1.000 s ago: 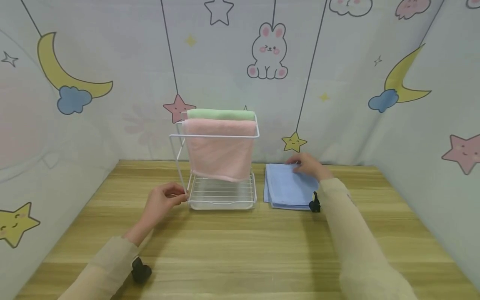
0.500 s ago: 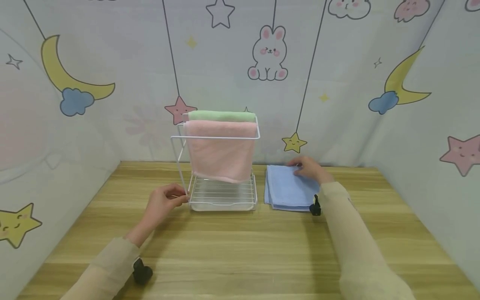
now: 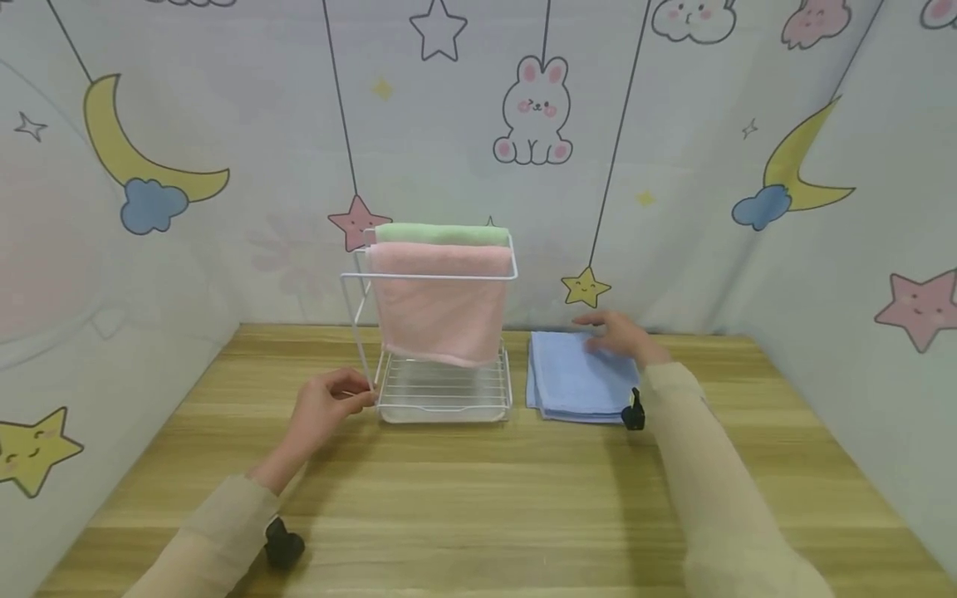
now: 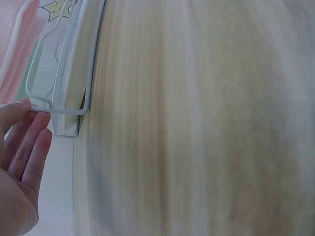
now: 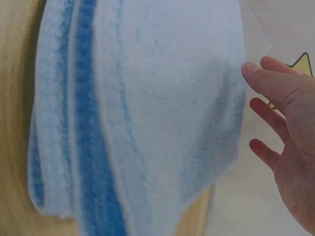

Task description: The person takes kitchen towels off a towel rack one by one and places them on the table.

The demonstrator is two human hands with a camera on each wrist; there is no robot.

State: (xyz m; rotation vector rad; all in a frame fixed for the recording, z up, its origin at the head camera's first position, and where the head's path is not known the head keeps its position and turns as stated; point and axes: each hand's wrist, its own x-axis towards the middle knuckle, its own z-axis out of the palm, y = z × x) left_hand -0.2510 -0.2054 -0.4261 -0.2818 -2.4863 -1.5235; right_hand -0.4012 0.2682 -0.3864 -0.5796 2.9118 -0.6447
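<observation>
My left hand (image 3: 323,409) pinches a white wire upright of the small rack (image 3: 428,275) between thumb and fingers, plain in the left wrist view at the wire (image 4: 42,109). Over the rack's upper bars hang a pink towel (image 3: 441,307) and, behind it, a green towel (image 3: 441,236). Right of the rack, a folded light blue towel (image 3: 579,378) lies flat on the table. My right hand (image 3: 622,336) hovers over its far right part, fingers spread. In the right wrist view, these fingers stand off the blue towel's (image 5: 167,88) far edge, holding nothing.
A pale tray (image 3: 441,413) sits under the wire shelf at the rack's base. The wood-grain table (image 3: 478,507) meets a cloth backdrop (image 3: 673,249) printed with stars, moons and a rabbit. Cloth walls also rise at left and right.
My right hand's fingers have lifted and spread slightly away from the blue towel's far edge. My left hand stays on the rack. The head view has tilted up a little.
</observation>
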